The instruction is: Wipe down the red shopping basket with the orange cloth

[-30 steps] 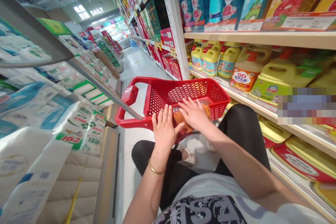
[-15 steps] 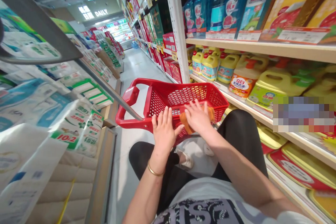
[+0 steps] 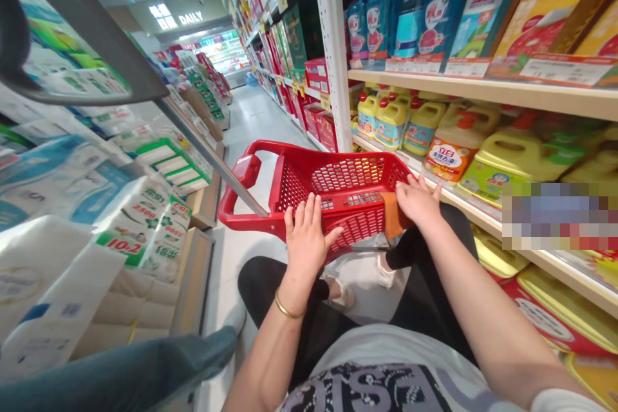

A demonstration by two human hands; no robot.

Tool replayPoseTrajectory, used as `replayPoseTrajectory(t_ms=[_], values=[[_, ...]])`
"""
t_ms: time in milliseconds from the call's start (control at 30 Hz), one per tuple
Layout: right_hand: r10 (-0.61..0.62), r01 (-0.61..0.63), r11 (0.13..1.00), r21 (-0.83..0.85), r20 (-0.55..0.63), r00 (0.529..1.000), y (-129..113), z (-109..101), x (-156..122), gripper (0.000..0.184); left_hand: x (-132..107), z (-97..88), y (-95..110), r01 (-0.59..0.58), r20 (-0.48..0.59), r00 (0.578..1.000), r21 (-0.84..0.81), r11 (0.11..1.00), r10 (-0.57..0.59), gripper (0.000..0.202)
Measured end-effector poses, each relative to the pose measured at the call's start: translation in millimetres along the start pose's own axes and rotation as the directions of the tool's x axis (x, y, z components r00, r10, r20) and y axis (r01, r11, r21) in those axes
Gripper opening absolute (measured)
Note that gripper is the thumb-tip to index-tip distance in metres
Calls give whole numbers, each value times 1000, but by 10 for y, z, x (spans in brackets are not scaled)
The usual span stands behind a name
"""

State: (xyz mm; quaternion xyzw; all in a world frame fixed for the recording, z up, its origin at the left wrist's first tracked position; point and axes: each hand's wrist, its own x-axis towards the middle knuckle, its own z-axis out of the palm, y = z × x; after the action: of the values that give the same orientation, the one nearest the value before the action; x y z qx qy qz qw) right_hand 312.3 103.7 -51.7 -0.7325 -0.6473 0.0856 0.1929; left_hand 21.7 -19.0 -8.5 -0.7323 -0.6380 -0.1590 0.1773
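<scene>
Gold bangle (image 3: pixel 288 309) on left wrist. Left hand (image 3: pixel 306 238) open, fingers flat against near wall of red plastic mesh basket (image 3: pixel 309 183). Right hand (image 3: pixel 418 201) open too, fingers spread, resting at basket's right rim. Orange cloth (image 3: pixel 392 215) hanging over rim, long axis upright — touching right hand, well apart from left. Lower left, another person's trouser leg (image 3: pixel 116 376). Farther: wrapped tissue packs (image 3: pixel 140 232) left; yellow oil jugs (image 3: pixel 512 154) right, blue bottles (image 3: pixel 434 19) above.
</scene>
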Motion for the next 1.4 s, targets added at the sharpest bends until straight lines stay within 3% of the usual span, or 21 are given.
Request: replayPoseTrajectory(t_ms=[67, 133, 267, 367, 733, 833, 967, 1100, 1200, 1400], values=[[-12, 12, 1000, -9, -14, 1000, -136, 12, -69, 62, 4, 0, 6, 8, -4, 1000, -7, 1000, -8, 85], [-110, 110, 994, 4, -43, 993, -438, 66, -237, 60, 6, -3, 6, 10, -3, 1000, -1, 1000, -10, 85], [-390, 398, 913, 93, -91, 916, -1073, 167, -606, 57, 1, -19, -9, -2, 16, 1000, 28, 1000, 1, 84], [-461, 469, 872, 140, -91, 883, -1238, 178, -724, 57, -8, -26, -20, -18, 17, 1000, 39, 999, 17, 84], [-531, 534, 836, 128, -60, 845, -1004, 210, -629, 62, -12, 0, -22, -21, -9, 1000, 22, 1000, 22, 85], [-485, 486, 869, 91, -37, 874, -830, 198, -478, 61, -15, 19, -47, -36, -8, 999, 22, 999, 36, 80], [-327, 327, 945, -19, 15, 945, -440, 151, -202, 60, -18, 26, -53, -35, -28, 999, 8, 999, 35, 75], [-247, 249, 967, -63, 38, 968, -111, 81, -31, 58, -20, 11, -40, -36, -55, 998, -5, 999, 35, 72], [-238, 240, 968, -72, 32, 971, -36, 57, -25, 59, -20, -3, -38, -40, -63, 997, -4, 999, 40, 72], [-239, 238, 968, -86, -8, 971, -106, 14, -137, 60, -29, -1, -31, -43, -90, 995, -14, 999, 42, 71]])
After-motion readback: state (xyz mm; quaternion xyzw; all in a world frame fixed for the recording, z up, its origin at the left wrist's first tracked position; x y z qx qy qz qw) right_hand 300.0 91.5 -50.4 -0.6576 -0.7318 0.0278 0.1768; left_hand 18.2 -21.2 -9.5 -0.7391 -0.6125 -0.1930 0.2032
